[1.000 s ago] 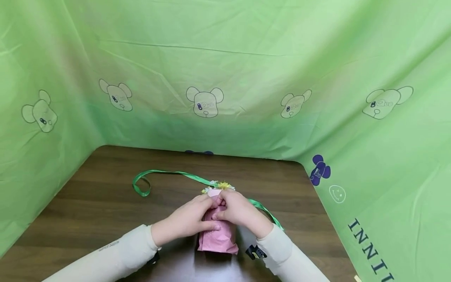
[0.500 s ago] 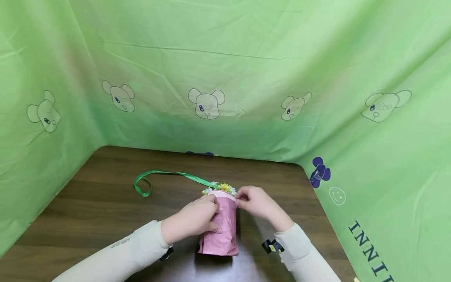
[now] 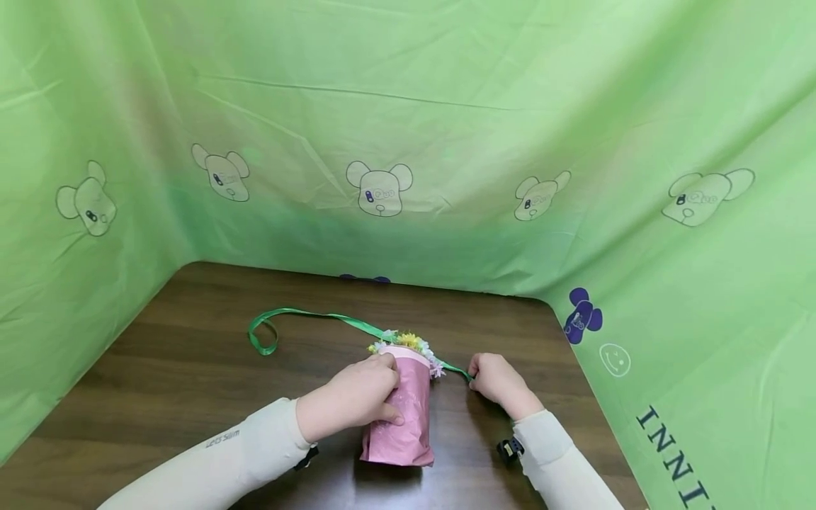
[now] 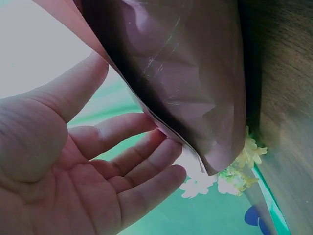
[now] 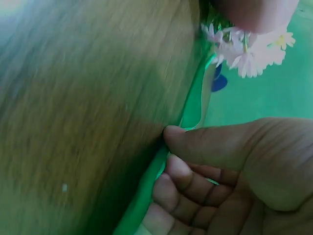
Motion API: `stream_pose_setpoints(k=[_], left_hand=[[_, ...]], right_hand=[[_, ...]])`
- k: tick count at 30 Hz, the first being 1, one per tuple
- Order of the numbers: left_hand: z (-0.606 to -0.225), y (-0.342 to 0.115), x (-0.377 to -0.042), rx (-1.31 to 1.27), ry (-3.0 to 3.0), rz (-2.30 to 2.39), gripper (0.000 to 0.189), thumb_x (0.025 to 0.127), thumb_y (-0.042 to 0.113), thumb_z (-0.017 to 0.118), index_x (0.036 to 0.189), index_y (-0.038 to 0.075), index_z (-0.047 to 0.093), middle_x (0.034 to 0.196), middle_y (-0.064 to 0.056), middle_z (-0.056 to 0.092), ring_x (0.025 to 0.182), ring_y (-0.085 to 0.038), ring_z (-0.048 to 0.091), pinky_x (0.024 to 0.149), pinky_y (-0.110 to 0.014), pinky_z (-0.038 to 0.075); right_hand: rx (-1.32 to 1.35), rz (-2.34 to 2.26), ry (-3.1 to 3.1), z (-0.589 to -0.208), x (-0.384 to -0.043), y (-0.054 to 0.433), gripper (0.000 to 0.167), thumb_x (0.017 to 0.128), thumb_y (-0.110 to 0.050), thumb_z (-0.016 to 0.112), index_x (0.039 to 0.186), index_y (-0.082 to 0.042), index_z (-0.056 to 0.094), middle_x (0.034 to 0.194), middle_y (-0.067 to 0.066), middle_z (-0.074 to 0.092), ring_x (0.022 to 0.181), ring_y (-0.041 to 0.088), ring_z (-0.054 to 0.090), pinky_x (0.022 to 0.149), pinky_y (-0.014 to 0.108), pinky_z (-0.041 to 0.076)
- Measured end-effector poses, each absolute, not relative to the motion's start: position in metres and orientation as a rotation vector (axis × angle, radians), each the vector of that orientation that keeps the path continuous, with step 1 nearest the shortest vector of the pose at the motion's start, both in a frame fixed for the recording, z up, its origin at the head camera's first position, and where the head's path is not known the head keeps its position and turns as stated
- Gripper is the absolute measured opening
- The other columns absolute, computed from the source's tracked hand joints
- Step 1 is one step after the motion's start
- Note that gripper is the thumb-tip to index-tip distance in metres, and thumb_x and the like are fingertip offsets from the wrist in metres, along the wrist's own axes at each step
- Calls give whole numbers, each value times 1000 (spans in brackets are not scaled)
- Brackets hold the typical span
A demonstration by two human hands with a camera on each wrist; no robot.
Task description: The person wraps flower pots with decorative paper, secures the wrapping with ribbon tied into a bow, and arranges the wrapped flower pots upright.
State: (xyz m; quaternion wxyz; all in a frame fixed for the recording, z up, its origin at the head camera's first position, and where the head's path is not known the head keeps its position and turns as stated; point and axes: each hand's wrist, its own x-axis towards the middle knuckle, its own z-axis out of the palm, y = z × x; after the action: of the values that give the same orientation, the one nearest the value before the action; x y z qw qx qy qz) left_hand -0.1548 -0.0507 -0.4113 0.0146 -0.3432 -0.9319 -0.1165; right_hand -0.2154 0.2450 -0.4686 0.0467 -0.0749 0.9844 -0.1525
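Observation:
A pink paper-wrapped bouquet [image 3: 413, 418] lies at the middle of the table, its wrapped end toward the person. Yellow, white and pale flowers [image 3: 410, 341] show past the pale band at its far end. My left hand [image 3: 353, 397] holds the wrap from the left, thumb on the front; in the left wrist view the fingertips [image 4: 168, 147] sit at the paper's edge. To the right, my right hand [image 3: 502, 384] pinches a green ribbon [image 5: 193, 98] between thumb and fingers. That ribbon runs from the flowers to the hand.
Beyond the bouquet, the ribbon's other end [image 3: 263, 340] loops on the brown wooden table [image 3: 191, 382] at the left. A green printed cloth [image 3: 459, 142] stands round the table's back and sides.
My right hand has left the bouquet's wrap, moved right and taken hold of the ribbon. My left hand stays on the wrap.

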Motion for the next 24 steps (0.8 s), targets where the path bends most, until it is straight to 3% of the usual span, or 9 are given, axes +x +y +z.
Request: stream_pose_setpoints(k=[6, 12, 19, 24], left_hand=[[-408, -49, -153, -1080, -2895, -319, 42, 74, 49, 90, 70, 17, 63, 89, 0, 55, 78, -14, 51, 64, -30, 53], [-407, -47, -153, -1089, -2892, -296, 41, 74, 49, 90, 70, 17, 63, 88, 0, 55, 76, -13, 51, 64, -30, 53], [-405, -46, -153, -1094, -2879, -295, 41, 74, 48, 90, 69, 18, 62, 89, 0, 57, 76, -15, 52, 62, -32, 53], [-408, -46, -153, -1103, -2876, -306, 41, 74, 48, 89, 68, 18, 61, 90, 1, 57, 77, -13, 51, 64, -30, 53]], right_hand=[[-320, -357, 3053, -456, -224, 274, 18, 81, 2, 64, 74, -15, 65, 80, -1, 66, 74, 15, 59, 68, 37, 53], [-282, -265, 3118, -450, -236, 310, 22, 83, 2, 59, 69, -15, 55, 73, 1, 57, 68, 18, 51, 62, 36, 45], [-324, -299, 3056, -458, -238, 326, 18, 79, 1, 64, 70, -14, 58, 73, -1, 58, 67, 16, 51, 63, 34, 45], [-283, -223, 3055, -452, -231, 311, 21, 75, -2, 69, 69, -13, 53, 71, 1, 53, 65, 18, 49, 59, 37, 42]])
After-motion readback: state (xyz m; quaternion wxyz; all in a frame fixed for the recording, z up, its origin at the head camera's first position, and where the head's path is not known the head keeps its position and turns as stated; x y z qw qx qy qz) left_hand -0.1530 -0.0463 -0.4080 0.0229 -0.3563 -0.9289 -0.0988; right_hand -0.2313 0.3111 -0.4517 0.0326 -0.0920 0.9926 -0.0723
